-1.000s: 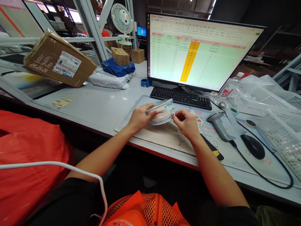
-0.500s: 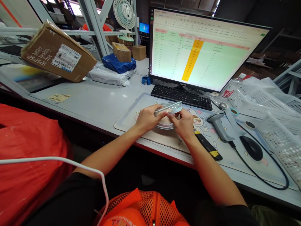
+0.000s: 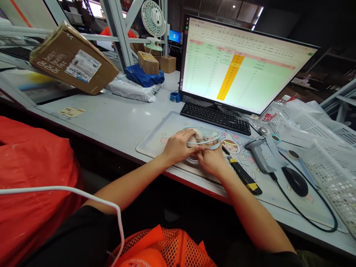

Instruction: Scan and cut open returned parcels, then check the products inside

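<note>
A clear, round case (image 3: 208,136) with pale blue edging is held between both hands, low over the front of the desk mat. My left hand (image 3: 178,147) grips its left side, fingers over the top and thumb along the near edge. From below and the right, my right hand (image 3: 213,160) holds the near side, its fingers partly hidden under the case. Another clear, rounded part (image 3: 192,160) shows beneath the hands; whether it belongs to the same case I cannot tell. Just right of my right hand lies a yellow-and-black utility knife (image 3: 243,174).
Behind the hands stand a black keyboard (image 3: 215,118) and a monitor (image 3: 236,66). A barcode scanner (image 3: 260,155), a mouse (image 3: 294,181) and white baskets (image 3: 329,172) occupy the right. Parcels and a large carton (image 3: 75,61) sit at the left. A white cable (image 3: 83,196) crosses my left arm.
The case has turned so that its clear broad face shows more. My right hand has shifted lower beneath it, while my left fingers have moved onto its top. The camera view has shifted slightly.
</note>
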Demonstrator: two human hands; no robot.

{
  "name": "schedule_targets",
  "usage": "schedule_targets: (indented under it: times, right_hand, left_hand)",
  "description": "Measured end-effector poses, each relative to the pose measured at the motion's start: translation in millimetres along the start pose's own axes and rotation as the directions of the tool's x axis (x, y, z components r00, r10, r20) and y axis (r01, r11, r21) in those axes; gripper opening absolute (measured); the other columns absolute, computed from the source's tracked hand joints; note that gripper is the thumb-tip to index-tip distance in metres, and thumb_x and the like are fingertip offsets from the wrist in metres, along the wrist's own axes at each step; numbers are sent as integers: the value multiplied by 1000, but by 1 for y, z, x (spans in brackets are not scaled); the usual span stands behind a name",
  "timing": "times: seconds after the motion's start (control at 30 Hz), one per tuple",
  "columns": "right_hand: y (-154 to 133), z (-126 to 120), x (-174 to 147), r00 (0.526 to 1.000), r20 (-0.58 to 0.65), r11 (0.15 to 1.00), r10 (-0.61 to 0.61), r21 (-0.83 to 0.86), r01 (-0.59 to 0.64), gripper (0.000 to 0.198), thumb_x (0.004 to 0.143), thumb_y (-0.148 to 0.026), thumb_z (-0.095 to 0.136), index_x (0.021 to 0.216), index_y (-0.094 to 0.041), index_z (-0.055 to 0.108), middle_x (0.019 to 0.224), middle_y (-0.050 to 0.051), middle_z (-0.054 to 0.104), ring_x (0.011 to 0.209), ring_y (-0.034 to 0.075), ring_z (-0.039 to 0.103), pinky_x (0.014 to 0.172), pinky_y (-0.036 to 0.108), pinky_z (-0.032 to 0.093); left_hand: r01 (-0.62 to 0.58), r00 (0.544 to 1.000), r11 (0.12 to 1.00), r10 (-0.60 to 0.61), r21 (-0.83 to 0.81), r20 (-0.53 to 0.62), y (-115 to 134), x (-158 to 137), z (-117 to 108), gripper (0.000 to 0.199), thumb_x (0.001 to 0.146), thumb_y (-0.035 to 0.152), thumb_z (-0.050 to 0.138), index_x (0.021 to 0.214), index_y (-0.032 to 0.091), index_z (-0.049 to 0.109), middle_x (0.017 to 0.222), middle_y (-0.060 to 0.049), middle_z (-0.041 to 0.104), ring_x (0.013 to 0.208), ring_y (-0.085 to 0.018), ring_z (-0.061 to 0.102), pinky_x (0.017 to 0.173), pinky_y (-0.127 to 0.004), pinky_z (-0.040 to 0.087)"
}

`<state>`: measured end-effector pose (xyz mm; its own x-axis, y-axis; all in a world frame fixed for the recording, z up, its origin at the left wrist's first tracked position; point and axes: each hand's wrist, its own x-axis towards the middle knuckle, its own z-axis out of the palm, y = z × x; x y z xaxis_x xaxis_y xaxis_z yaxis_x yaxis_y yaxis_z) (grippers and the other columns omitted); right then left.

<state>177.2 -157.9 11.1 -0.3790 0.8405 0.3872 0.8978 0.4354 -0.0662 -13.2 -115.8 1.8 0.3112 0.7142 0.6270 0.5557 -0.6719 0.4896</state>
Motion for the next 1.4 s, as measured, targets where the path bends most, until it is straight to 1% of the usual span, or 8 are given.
schedule_targets:
  times: [0.23, 0.5, 0.67, 0.8, 0.93, 1.13, 1.3, 1.4]
  right_hand:
    - [7, 11, -5, 991, 121, 995, -56, 84, 46, 78, 108, -57, 46, 168, -8, 38, 167, 25, 46, 152, 43, 46, 126, 61, 34]
    - [15, 14, -15, 996, 45, 971, -78, 229, 65, 79, 106, -58, 53, 170, -15, 35, 170, 22, 43, 159, 41, 39, 126, 65, 38]
    - [22, 1, -52, 996, 56, 972, -73, 229, 58, 68, 102, -49, 64, 160, -15, 52, 162, 22, 54, 154, 41, 47, 122, 64, 45]
    - [32, -14, -80, 988, -116, 958, 104, 277, -68, 32, 105, -43, 58, 117, -20, 77, 128, 16, 77, 121, 33, 72, 107, 54, 58]
    - [40, -15, -80, 882, -120, 817, 455, 451, -360, 47, 99, -59, 60, 115, -17, 75, 108, 16, 79, 85, 27, 75, 80, 46, 64]
    - [32, 5, -53, 831, 158, 501, 533, 733, -460, 83, 91, -75, 63, 150, -17, 59, 138, 19, 71, 101, 29, 74, 74, 42, 65]
    - [23, 14, -38, 838, 181, 304, 514, 875, -376, 80, 84, -66, 75, 146, -19, 58, 129, 15, 76, 106, 29, 73, 83, 43, 66]
    - [20, 16, -44, 852, 102, 297, 514, 910, -288, 84, 81, -61, 80, 149, -18, 54, 141, 19, 70, 121, 31, 70, 99, 47, 62]
  left_hand:
    - [-6, 957, 994, -26, 110, 290, -20, -3, -25, 95, 79, 63, 89, 155, 20, 53, 156, -17, 59, 145, -35, 55, 108, -51, 59]
    - [-35, 967, 997, 15, 74, 255, -23, -8, -21, 82, 86, 54, 87, 153, 19, 55, 157, -15, 60, 148, -33, 50, 114, -52, 55]
    - [-109, 949, 992, 84, 65, 304, -21, -9, -24, 83, 84, 62, 86, 148, 18, 60, 161, -16, 56, 151, -36, 45, 122, -53, 46]
    - [-80, 952, 997, 79, -10, 296, -27, 6, -25, 53, 102, 63, 59, 127, 19, 74, 149, -13, 65, 141, -35, 51, 122, -53, 41]
    - [195, 958, 981, -189, -8, 215, -39, 36, -24, 60, 101, 63, 53, 135, 16, 70, 145, -16, 67, 140, -37, 53, 121, -52, 40]
    - [470, 739, 880, -437, 73, 512, -45, 48, -18, 89, 80, 82, 64, 136, 14, 69, 141, -24, 69, 137, -48, 59, 115, -54, 46]
    - [495, 787, 857, -372, -144, 493, -39, 33, -20, 85, 79, 72, 71, 143, 17, 60, 145, -19, 67, 137, -41, 61, 117, -50, 46]
    - [481, 837, 807, -307, -342, 453, -30, 24, -24, 85, 80, 66, 77, 146, 19, 51, 141, -16, 68, 132, -37, 64, 114, -50, 49]
